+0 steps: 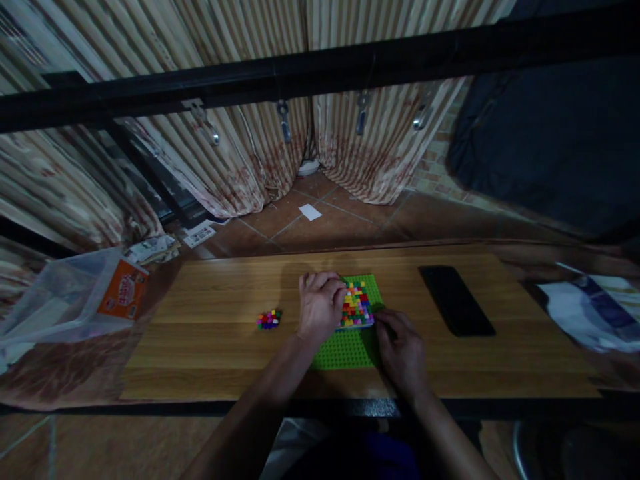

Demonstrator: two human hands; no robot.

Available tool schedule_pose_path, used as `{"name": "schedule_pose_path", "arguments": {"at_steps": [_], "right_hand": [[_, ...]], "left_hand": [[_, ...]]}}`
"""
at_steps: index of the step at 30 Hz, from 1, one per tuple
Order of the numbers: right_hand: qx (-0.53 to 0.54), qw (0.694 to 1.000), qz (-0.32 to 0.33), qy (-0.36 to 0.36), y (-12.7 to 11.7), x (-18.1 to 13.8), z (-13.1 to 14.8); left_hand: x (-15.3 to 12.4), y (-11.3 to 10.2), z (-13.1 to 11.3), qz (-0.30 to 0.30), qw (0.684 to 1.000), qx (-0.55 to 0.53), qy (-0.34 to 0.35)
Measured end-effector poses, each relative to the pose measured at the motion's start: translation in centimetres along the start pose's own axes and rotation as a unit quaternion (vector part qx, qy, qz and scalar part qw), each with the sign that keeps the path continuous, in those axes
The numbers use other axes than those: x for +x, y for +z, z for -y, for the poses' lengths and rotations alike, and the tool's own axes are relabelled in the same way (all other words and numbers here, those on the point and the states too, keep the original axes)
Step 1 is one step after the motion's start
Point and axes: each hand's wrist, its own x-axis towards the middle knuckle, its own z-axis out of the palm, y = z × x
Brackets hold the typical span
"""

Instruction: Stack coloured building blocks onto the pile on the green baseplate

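Observation:
A green studded baseplate [345,353] lies on the wooden table, bearing a low block of many small coloured bricks [357,305]. My left hand [321,303] is over the left part of this block, its thumb and fingers pinched together. Whatever they may hold is too small to make out. At the right edge of the baseplate is my right hand [401,350], fingers curled in and tips close to the block's corner. I cannot see what, if anything, is between those fingers. Left of my left hand sits a small pile of loose coloured bricks [269,320].
A black phone-like slab [456,300] lies on the right of the wooden table [210,363]. Beyond the left end is a clear plastic box [75,287] with an orange label. White and purple packaging [595,310] lies off the right end. A dark bar [320,73] crosses above.

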Motion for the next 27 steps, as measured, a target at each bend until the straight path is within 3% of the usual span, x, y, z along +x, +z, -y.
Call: {"name": "schedule_pose_path", "arguments": {"at_steps": [8, 14, 23, 27], "right_hand": [[0.006, 1.000, -0.003, -0.003, -0.1, 0.0, 0.2], [0.002, 1.000, 0.002, 0.003, -0.1, 0.0, 0.1], [-0.021, 1.000, 0.009, -0.001, 0.0, -0.4, -0.9], [-0.037, 0.999, -0.004, -0.028, 0.7, -0.8, -2.5]], "left_hand": [[0.3, 0.6, -0.1, -0.001, 0.985, -0.127, -0.117], [0.5, 1.7, 0.6, 0.045, 0.924, -0.307, -0.222], [0.7, 2.4, 0.6, 0.024, 0.874, -0.402, -0.273], [0.4, 2.8, 0.8, 0.016, 0.869, -0.403, -0.288]]}}
